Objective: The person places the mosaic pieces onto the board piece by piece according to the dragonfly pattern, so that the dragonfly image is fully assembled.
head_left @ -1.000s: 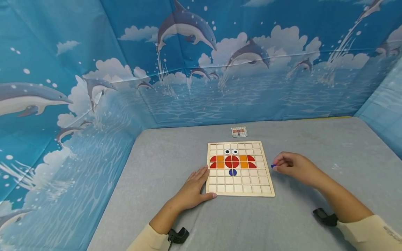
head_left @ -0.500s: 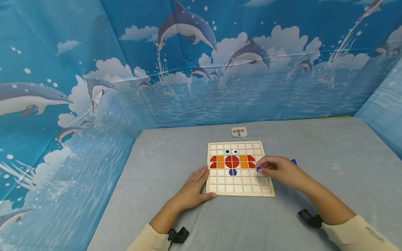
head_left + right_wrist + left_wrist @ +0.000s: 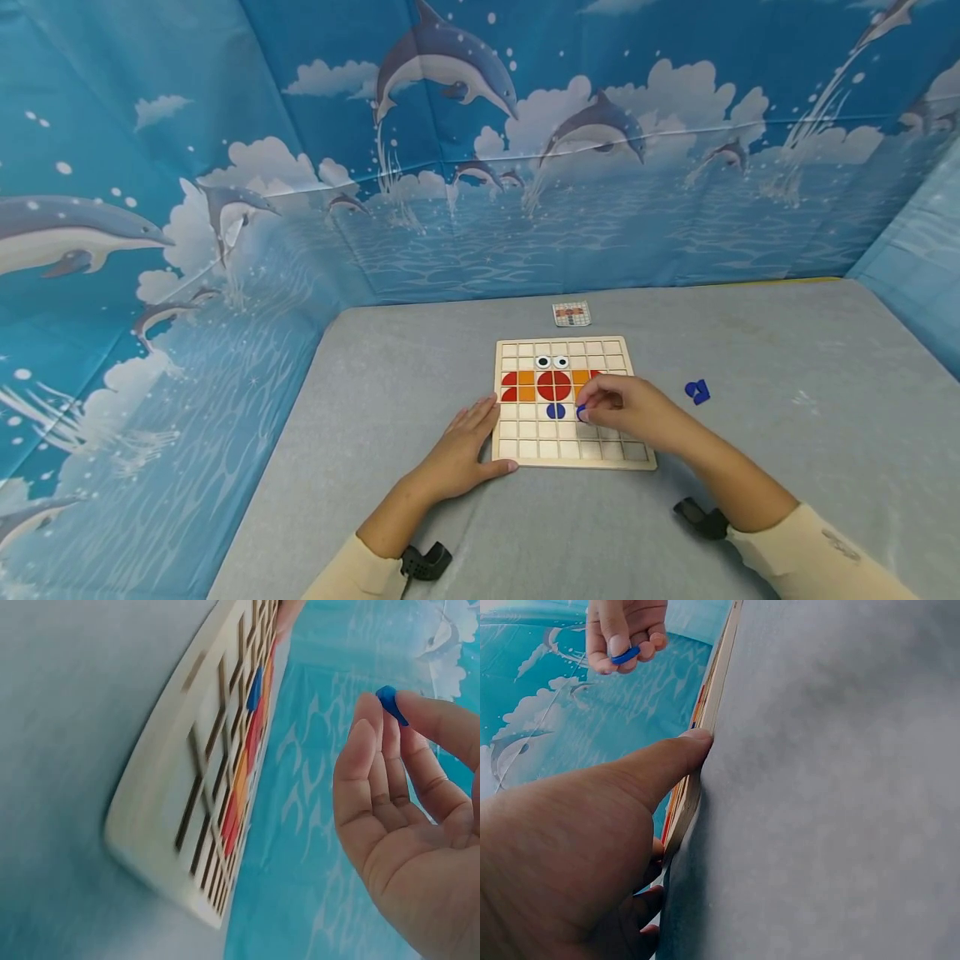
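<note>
A square wooden grid board (image 3: 600, 451) lies on the grey table. On it sit two eye pieces (image 3: 552, 362), a red circle made of quarter pieces (image 3: 554, 386), orange squares (image 3: 527, 387), red pieces at the sides and a blue rounded shape (image 3: 556, 411). My left hand (image 3: 461, 457) rests at the board's near left corner, fingers extended along the left side and thumb (image 3: 679, 754) against the near edge. Over the right half of the board, my right hand (image 3: 637, 410) pinches a small blue piece (image 3: 390, 703) between thumb and fingertips, hiding part of the red pieces.
Loose blue pieces (image 3: 699, 392) lie to the right of the board. Behind it is a small pattern card (image 3: 572, 314) with a printed grid. A blue dolphin-printed curtain (image 3: 465, 242) stands along the back and left of the table.
My right hand has moved left from beside the board to above it, carrying the blue piece. The loose blue pieces at the right have come into view. My left hand stays put.
</note>
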The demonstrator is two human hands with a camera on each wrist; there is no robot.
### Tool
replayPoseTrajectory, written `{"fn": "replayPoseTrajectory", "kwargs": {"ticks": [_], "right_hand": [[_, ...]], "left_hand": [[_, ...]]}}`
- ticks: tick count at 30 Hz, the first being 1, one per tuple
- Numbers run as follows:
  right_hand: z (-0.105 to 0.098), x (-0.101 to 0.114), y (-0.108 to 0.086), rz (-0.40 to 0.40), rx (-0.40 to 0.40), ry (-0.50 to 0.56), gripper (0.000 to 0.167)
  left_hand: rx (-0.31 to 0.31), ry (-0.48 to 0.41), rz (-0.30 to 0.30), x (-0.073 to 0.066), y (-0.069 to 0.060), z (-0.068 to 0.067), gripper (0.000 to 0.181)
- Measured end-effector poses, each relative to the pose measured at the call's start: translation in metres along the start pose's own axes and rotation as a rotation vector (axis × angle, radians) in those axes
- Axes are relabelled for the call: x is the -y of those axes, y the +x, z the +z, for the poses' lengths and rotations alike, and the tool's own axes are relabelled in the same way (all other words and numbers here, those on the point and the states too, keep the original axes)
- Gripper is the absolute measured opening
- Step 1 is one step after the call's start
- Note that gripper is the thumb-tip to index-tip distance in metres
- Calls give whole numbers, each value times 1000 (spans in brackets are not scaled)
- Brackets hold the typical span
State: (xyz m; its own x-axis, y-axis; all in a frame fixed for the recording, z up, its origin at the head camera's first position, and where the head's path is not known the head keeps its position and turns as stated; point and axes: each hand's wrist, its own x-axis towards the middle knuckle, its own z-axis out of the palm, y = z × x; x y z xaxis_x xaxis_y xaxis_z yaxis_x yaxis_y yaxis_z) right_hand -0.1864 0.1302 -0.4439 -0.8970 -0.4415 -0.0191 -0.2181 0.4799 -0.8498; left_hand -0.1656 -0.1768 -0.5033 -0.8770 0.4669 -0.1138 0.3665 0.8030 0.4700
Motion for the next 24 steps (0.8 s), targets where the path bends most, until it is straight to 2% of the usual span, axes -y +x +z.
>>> {"fn": "replayPoseTrajectory", "kwargs": {"ticks": [10,16,24], "right_hand": [[18,9,16,13,37,23,5],[26,8,24,20,48,-34,3],[34,3,31,32,91,-93,10]], "left_hand": [[3,0,2,0,1,-1,93],[7,4,3,1,1,0,94],[-5,8,20,2,2,0,93]]}}
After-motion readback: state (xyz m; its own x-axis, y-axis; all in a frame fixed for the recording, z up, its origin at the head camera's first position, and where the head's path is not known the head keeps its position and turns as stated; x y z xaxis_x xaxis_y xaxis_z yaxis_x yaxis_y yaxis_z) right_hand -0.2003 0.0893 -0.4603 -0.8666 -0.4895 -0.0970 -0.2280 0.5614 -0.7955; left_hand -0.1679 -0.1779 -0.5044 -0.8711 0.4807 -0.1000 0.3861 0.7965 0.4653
